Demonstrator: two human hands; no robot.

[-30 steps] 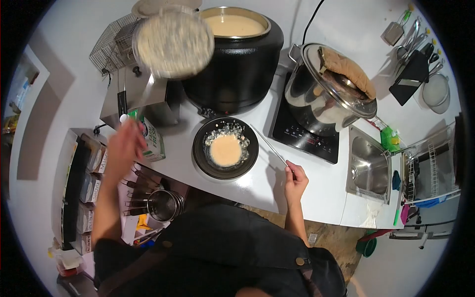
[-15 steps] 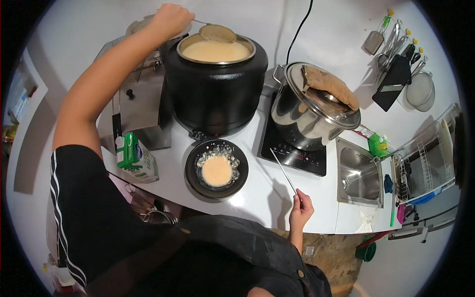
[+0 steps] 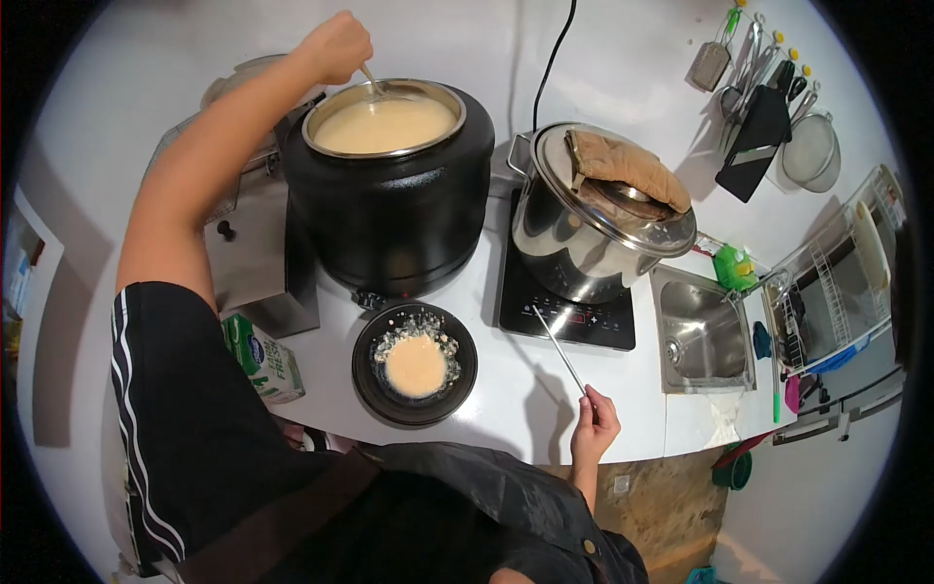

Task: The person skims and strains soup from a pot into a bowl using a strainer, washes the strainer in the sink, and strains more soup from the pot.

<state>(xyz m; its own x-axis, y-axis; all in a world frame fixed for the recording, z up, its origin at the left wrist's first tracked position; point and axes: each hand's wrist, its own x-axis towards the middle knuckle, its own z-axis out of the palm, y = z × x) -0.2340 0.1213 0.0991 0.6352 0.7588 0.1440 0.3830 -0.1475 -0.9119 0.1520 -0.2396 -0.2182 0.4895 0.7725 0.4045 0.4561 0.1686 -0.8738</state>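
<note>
Head view: left hand [image 3: 337,49] grips utensil handle [image 3: 367,72] over black pot [image 3: 389,214], far end inside at pale liquid [image 3: 384,128]. Right hand [image 3: 595,426] grasps thin metal rod [image 3: 559,350] near bowl [image 3: 413,413].

A hand could pass over the white counter [image 3: 504,399] between the black bowl [image 3: 368,397] and metal rod [image 3: 557,348]; the tall black kettle [image 3: 389,219] blocks the far left, the carton [image 3: 261,358] the near left.

"FRESH" lettering [image 3: 283,367] on the carton [image 3: 263,360], its blue logo [image 3: 255,347] illegible; plus sign [image 3: 594,319] on the black cooktop [image 3: 619,334]
</note>
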